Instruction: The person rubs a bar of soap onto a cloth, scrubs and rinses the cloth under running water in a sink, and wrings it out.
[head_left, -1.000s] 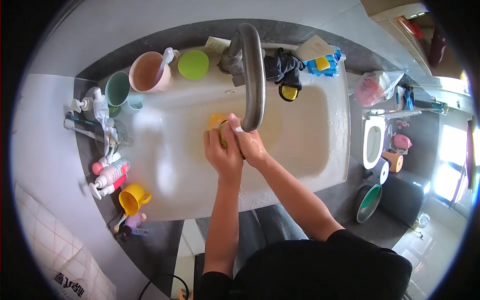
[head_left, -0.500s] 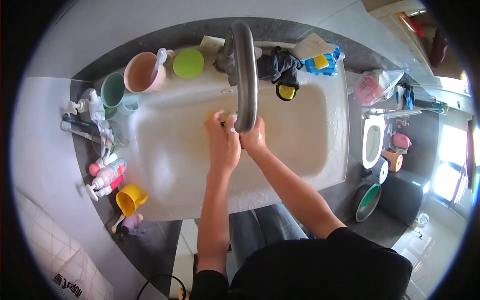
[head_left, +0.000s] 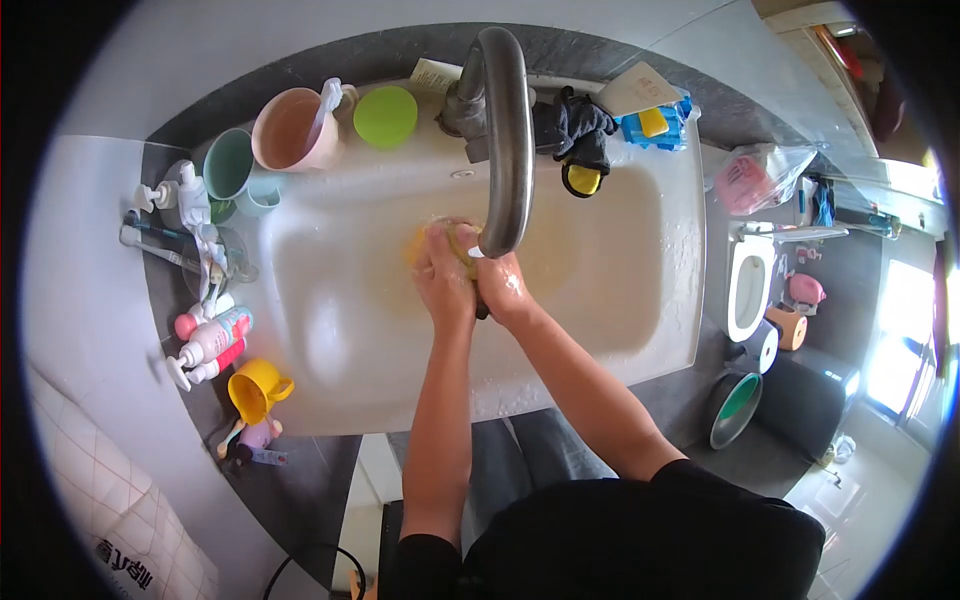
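Note:
Under the spout of the metal faucet, my two hands are close together over the white sink. Both are wet and closed around a small yellow and dark thing, whose kind I cannot make out because the fingers cover most of it. My left hand presses on its left side. From the right, my right hand grips it, partly hidden by the spout. Yellowish water lies around the hands in the basin.
A black and yellow bundle and a blue pack lie on the back rim. A pink cup, green cup and green disc stand at back left. Pump bottles and a yellow cup line the left.
My hands have come closer together around the yellow and dark thing, and more of its yellow shows. The view has shifted slightly.

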